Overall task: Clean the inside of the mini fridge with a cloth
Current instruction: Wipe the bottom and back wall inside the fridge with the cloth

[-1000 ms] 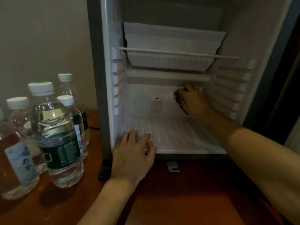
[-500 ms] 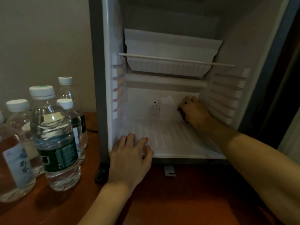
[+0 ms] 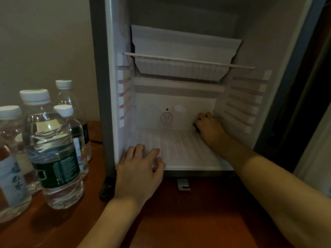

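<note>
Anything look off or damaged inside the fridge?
One oddity: the white rod across the fridge slopes down to the right in this view; lens distortion may add to that. No spills or breakage visible. Water bottles stand upright outside, left.

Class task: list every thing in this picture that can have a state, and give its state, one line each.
mini fridge: door open, interior bare
wire shelf: in place, nothing on it
water bottles: upright, capped, beside the fridge
left hand: fingers flat on the fridge floor's front edge
right hand: curled at the back wall; cloth not visible
</note>
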